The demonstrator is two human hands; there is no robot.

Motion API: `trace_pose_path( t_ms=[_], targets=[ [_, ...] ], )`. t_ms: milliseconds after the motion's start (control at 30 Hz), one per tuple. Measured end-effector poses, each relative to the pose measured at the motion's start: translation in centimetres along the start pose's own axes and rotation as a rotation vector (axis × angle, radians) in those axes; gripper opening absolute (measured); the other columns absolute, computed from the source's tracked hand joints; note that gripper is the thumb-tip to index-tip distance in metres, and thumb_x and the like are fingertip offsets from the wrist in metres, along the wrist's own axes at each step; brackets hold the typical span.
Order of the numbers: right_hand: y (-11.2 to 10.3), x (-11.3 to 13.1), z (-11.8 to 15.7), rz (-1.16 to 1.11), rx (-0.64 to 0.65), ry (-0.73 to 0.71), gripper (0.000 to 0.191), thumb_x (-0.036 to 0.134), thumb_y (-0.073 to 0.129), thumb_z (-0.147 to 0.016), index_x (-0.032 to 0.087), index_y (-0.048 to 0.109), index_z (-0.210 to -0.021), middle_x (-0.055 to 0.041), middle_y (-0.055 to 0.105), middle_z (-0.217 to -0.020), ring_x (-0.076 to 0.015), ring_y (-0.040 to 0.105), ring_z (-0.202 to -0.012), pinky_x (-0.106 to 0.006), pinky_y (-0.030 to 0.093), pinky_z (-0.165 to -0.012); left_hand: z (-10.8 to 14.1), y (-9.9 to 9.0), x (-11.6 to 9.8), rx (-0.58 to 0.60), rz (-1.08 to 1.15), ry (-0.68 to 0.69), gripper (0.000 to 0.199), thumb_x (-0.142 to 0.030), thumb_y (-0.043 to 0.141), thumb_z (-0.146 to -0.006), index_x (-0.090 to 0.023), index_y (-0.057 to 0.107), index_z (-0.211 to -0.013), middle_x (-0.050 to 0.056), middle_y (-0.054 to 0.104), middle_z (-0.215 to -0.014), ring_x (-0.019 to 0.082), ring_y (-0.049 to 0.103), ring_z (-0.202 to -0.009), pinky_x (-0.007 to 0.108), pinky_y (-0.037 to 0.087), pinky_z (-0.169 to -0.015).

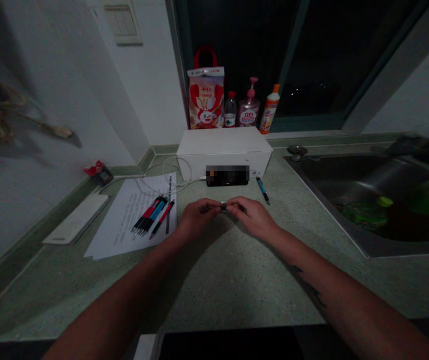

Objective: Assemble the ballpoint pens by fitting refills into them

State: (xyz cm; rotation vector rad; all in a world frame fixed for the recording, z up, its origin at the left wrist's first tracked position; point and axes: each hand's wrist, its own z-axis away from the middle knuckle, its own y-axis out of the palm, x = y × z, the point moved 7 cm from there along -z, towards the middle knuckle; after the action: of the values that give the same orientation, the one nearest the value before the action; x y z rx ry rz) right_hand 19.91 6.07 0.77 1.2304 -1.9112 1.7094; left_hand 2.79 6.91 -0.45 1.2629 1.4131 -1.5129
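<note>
Speckled green surface (214, 285) under both forearms; left hand (198, 217) and right hand (254, 217) meet, elbows apart, in a narrow grip on a small dark-and-white object (227, 207) above the surface; pens (151, 216) lie on paper (111, 235) to the left.

1 left hand (198, 217) and 1 right hand (254, 217) hold 1 small black-and-white object (226, 207). The green speckled counter (229, 280) carries 1 white cardboard box (224, 147), 1 white paper sheet (132, 220), 1 loose slim blue pen (263, 190), 1 tight bundle of red and blue pens (152, 216), too packed to count, and 3 plastic bottles: 1 clear (230, 111), 1 pink pump (249, 109), 1 orange-and-white (269, 110).
</note>
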Motion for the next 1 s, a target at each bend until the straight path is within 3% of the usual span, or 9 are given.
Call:
trace_pose_path(
  t_ms=[100,167,233,400,467,567,733,800,1000],
  targets=[
    [-0.17,-0.08,0.01,-0.024,-0.031,0.001,0.027,0.029,0.070,-0.087,0.020,0.065,-0.112,-0.0037,0.070,-0.089,-0.0169,0.061,-0.072,-0.030,0.044,-0.067,0.04,-0.03,-0.14,-0.001,-0.001,-0.003,0.011,-0.025,0.070,-0.081,-0.018,0.074,-0.089,0.003,0.077,-0.081,0.016,0.069,-0.071,0.027,0.054,-0.067],
    [-0.08,-0.05,0.02,0.001,-0.012,-0.003,0.014,0.030,0.064,-0.092,0.020,0.067,-0.101,-0.0026,0.069,-0.082,-0.0171,0.061,-0.071,-0.030,0.044,-0.068,0.07,-0.01,-0.23,0.002,0.004,-0.004,0.011,-0.024,0.071,-0.080,-0.018,0.075,-0.089,0.003,0.076,-0.080,0.016,0.069,-0.071,0.027,0.054,-0.067],
    [0.04,0.03,0.02,0.018,0.013,-0.009,0.017,0.032,0.056,-0.098,0.021,0.068,-0.093,-0.0023,0.069,-0.078,-0.0175,0.062,-0.072,-0.031,0.043,-0.070,0.09,-0.03,-0.29,0.000,0.004,-0.006,0.011,-0.023,0.072,-0.080,-0.018,0.075,-0.089,0.003,0.076,-0.079,0.016,0.068,-0.070,0.027,0.053,-0.067],
    [-0.09,0.11,0.01,0.003,-0.009,-0.008,0.020,0.029,0.069,-0.089,0.021,0.066,-0.108,-0.0030,0.071,-0.088,-0.0172,0.062,-0.075,-0.029,0.044,-0.069,0.12,-0.16,-0.22,-0.002,0.007,-0.024,0.013,-0.024,0.071,-0.080,-0.017,0.075,-0.090,0.003,0.076,-0.078,0.015,0.067,-0.068,0.027,0.052,-0.066],
    [0.01,0.14,0.02,0.031,0.001,-0.013,0.011,0.030,0.063,-0.093,0.021,0.067,-0.098,-0.0030,0.071,-0.084,-0.0174,0.062,-0.074,-0.029,0.042,-0.068,0.11,-0.14,-0.22,0.007,0.002,-0.023,0.013,-0.024,0.071,-0.080,-0.018,0.075,-0.090,0.003,0.076,-0.079,0.015,0.067,-0.069,0.027,0.053,-0.067],
    [0.19,0.15,0.05,0.047,0.032,-0.004,0.021,0.032,0.054,-0.099,0.021,0.068,-0.088,-0.0031,0.070,-0.079,-0.0176,0.063,-0.073,-0.029,0.041,-0.068,0.09,-0.09,-0.23,0.014,-0.019,-0.016,0.012,-0.024,0.070,-0.081,-0.018,0.075,-0.091,0.003,0.077,-0.082,0.015,0.068,-0.071,0.028,0.053,-0.069],
    [-0.18,0.25,0.10,0.022,-0.002,0.012,0.018,0.031,0.068,-0.089,0.022,0.067,-0.104,-0.0028,0.072,-0.086,-0.0172,0.062,-0.073,-0.028,0.043,-0.067,0.07,-0.12,-0.01,0.001,-0.063,-0.038,0.012,-0.024,0.070,-0.082,-0.019,0.076,-0.090,0.003,0.077,-0.081,0.016,0.068,-0.072,0.028,0.053,-0.068],
    [-0.09,0.35,0.07,0.050,0.026,0.004,0.012,0.032,0.061,-0.095,0.022,0.068,-0.095,-0.0033,0.072,-0.083,-0.0176,0.063,-0.074,-0.028,0.042,-0.068,0.11,-0.01,-0.04,0.013,-0.064,-0.043,0.012,-0.024,0.071,-0.082,-0.019,0.077,-0.091,0.003,0.077,-0.081,0.016,0.069,-0.073,0.028,0.053,-0.069],
    [0.30,-0.02,-0.08,0.098,0.101,0.039,0.039,0.034,0.045,-0.104,0.021,0.067,-0.074,-0.0027,0.072,-0.073,-0.0162,0.065,-0.068,-0.028,0.042,-0.068,0.30,0.24,-0.38,0.047,-0.162,-0.016,0.011,-0.024,0.069,-0.083,-0.020,0.077,-0.088,0.003,0.078,-0.082,0.018,0.069,-0.075,0.030,0.051,-0.070]
  ],
)
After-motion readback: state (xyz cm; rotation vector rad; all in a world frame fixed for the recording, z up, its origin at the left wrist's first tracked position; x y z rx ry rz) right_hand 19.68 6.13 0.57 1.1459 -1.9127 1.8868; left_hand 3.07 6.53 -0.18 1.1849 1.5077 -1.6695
